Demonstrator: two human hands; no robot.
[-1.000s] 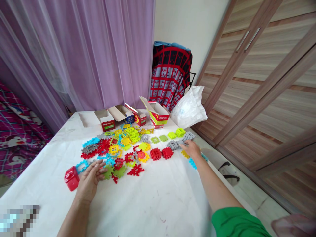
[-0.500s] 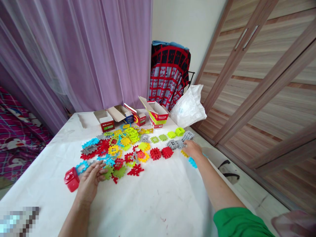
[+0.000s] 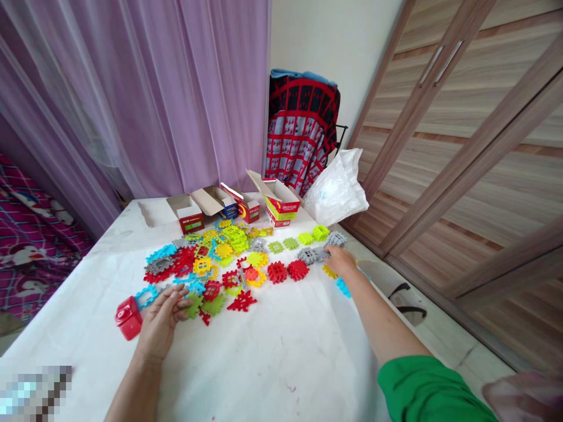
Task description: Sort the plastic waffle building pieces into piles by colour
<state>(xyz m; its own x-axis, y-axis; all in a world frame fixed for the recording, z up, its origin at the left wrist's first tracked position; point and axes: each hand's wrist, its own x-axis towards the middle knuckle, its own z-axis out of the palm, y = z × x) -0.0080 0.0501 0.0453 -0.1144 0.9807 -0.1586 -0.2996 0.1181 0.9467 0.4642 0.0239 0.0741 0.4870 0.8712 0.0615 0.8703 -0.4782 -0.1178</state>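
- Reaching to the right of centre in the frame, the right hand (image 3: 339, 262) is at the grey blocks; its fingertips meet a grey block (image 3: 321, 254), but whether they grip it or only touch it I cannot tell, as the back of the hand hides them.
- Grey blocks sit close by on either side: a grey stack (image 3: 307, 255) just left of the fingertips, and a second grey stack (image 3: 336, 238) just above the hand.
- Below the hand lie a yellow piece (image 3: 329, 271) and some blue pieces (image 3: 343, 287); the hand and forearm cover part of this corner of the table (image 3: 272, 357).
- At the lower left of the frame, the left hand (image 3: 163, 316) is by the near edge of the mixed pile; its fingers are loosely curled and slightly apart; a red container (image 3: 128, 318) stands just left of it, green pieces (image 3: 214, 305) to its right.
- In the middle, two red stacks (image 3: 298, 270) sit between the pile (image 3: 224, 252) and the right hand; a row of lime pieces (image 3: 305, 239) runs above them.
- Behind the pile, open boxes (image 3: 284, 206) line the far edge; a white bag (image 3: 341, 190) leans beside them, right of centre.
- Purple curtains (image 3: 176, 94) fill the upper left; a wooden wardrobe (image 3: 461, 129) fills the upper right.
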